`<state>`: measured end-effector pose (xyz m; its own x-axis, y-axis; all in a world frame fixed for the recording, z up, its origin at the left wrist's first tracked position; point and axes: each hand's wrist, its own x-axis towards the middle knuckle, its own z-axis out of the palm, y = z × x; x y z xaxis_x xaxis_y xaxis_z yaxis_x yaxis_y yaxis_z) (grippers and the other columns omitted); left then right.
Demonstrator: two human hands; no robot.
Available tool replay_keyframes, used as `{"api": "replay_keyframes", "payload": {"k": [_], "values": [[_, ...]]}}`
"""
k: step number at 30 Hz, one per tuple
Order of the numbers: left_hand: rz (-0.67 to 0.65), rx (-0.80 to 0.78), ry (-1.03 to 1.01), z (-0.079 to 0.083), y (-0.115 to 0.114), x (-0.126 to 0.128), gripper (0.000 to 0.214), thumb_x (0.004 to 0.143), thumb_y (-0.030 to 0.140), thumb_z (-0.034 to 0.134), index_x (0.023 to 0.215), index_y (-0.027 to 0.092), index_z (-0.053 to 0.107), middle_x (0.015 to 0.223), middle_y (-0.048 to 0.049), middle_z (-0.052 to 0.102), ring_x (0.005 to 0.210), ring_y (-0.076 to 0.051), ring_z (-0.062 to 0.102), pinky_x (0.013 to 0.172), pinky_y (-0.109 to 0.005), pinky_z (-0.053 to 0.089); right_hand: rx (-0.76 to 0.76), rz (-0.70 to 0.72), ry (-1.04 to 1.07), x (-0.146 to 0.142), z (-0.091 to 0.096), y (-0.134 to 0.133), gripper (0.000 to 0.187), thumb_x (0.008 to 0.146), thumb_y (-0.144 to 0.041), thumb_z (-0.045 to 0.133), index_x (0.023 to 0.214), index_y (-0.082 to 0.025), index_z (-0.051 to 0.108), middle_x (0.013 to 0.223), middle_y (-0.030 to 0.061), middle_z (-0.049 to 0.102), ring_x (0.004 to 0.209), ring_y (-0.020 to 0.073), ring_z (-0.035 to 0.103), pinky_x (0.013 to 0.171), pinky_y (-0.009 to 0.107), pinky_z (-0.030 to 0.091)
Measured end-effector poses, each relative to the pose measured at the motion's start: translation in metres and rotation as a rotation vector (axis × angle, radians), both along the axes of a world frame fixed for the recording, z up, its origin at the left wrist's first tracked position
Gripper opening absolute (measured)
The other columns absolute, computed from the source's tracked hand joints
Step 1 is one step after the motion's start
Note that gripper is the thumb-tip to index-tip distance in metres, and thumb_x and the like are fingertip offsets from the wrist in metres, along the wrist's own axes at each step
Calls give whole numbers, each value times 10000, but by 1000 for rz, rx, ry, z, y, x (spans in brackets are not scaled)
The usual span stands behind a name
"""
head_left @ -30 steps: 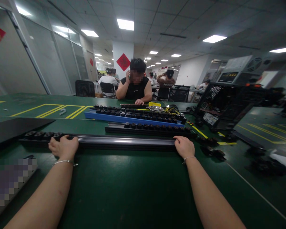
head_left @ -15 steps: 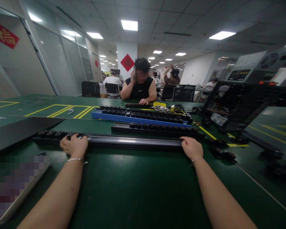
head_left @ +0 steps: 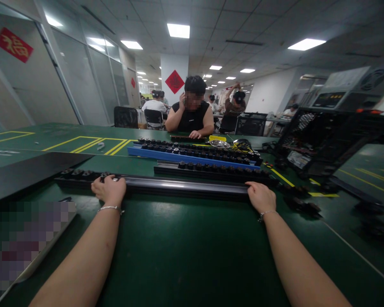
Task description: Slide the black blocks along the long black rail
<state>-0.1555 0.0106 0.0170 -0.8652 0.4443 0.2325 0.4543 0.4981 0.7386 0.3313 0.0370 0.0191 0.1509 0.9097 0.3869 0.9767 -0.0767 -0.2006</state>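
Long black rail (head_left: 185, 186) on desk (head_left: 185, 251): looks rigid, glossy, probably slick and weighty. Left hand (head_left: 110, 189) and right hand (head_left: 260, 197) each clasp it, grip well apart, balanced.

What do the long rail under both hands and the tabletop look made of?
The rail is probably metal, dark with a smooth, glossy face: ceiling lights streak along it. The tabletop looks like a green rubber or vinyl mat, matte, giving only dull reflections.
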Motion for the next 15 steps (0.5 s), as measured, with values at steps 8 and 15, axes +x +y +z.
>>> {"api": "replay_keyframes", "payload": {"k": [8, 15], "values": [[5, 12, 15, -3, 1, 1, 442, 717, 372, 533, 1118, 208, 624, 1357, -143, 355, 1300, -368, 259, 1037, -500, 267, 14, -17, 16, -3, -2, -3, 407, 830, -231, 332, 1072, -262, 658, 1187, 12, 624, 1124, 204, 505, 913, 370, 372], [-16, 19, 15, -7, 3, -1, 452, 691, 377, 542, 1100, 203, 628, 1348, -158, 340, 1297, -371, 252, 1015, -484, 287, 115, -37, 57, 2, -9, -2, 378, 832, -236, 340, 1014, -220, 671, 1124, 35, 643, 1060, 211, 511, 880, 350, 374]]}}
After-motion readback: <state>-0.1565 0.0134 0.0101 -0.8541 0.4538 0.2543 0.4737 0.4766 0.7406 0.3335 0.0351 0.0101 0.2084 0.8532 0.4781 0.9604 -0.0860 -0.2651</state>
